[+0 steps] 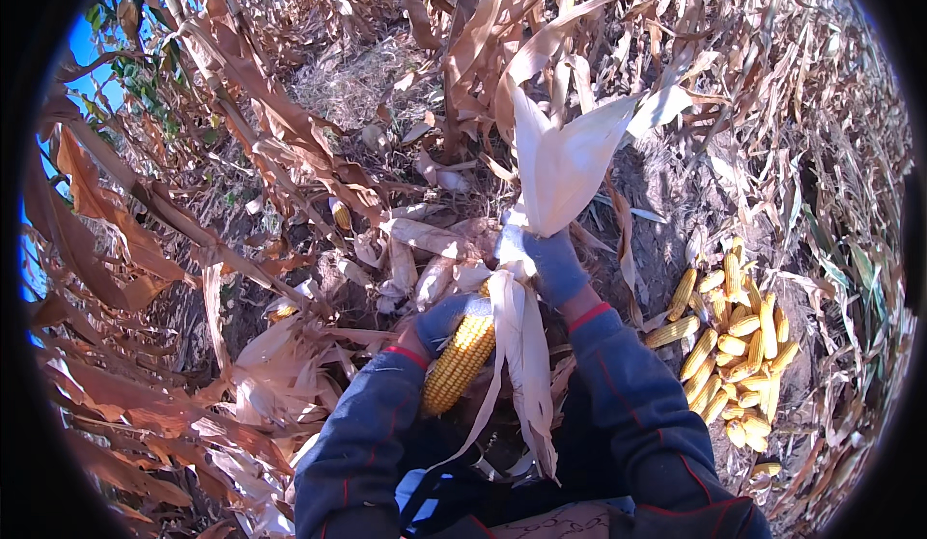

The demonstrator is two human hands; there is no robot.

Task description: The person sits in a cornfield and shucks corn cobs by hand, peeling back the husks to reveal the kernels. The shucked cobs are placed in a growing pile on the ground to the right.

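A bare yellow ear of corn (pixel 463 361) slants down toward my lap, with my left hand (pixel 445 319) in a grey-blue work glove wrapped around its upper part. Just up and to the right, my right hand (pixel 547 260), gloved alike, grips pale corn husk (pixel 568 159). Husk leaves fan out above that fist, and long strips (pixel 518 365) hang below it beside the ear. Whether the husk is still joined to the ear is hidden between my gloves. Beyond my hands lies a heap of unhusked ears (pixel 427 242) on the ground.
A pile of husked yellow ears (pixel 746 351) lies on the soil to my right. Dry leaning cornstalks (pixel 145 195) cross the left side. Stripped husks (pixel 279 372) lie at the lower left. More dried stalks (pixel 558 53) stand ahead, and leaf litter (pixel 833 177) covers the right.
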